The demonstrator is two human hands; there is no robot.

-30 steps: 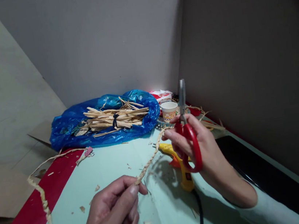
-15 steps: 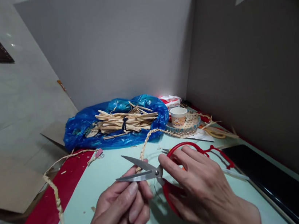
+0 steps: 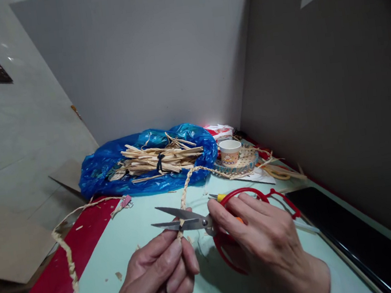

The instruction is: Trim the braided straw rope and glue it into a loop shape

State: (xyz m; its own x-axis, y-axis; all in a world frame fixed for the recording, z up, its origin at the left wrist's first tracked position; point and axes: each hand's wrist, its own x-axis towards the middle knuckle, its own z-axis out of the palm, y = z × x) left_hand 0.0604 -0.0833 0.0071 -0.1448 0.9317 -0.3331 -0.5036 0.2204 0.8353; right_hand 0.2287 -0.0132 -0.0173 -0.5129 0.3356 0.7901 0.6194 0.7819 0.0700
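My left hand [image 3: 161, 268] pinches a braided straw cord [image 3: 184, 196] between thumb and fingers. The cord runs up from the fingertips toward the blue bag, and a piece of it hangs below the hand. In my right hand [image 3: 265, 238] are red-handled scissors [image 3: 205, 223], with fingers in the loops. Their blades stand a little apart, pointing left, and lie across the cord just above my left fingertips. A small bit of straw shows between the blades. Another stretch of braid [image 3: 70, 264] lies along the table's left side, its end at a pink binder clip [image 3: 126, 201].
A tied straw bundle [image 3: 168, 159] rests on a blue plastic bag [image 3: 95, 176] at the back. Beside it, a paper cup [image 3: 231, 153] stands in a woven tray [image 3: 251, 162]. A black flat device [image 3: 351, 236] lies at right. Grey panels [image 3: 148, 61] enclose the back and right.
The scissor blades have closed partway and now lie across the braided cord above my left fingertips. My left hand keeps its pinch. The whole view has shifted slightly.
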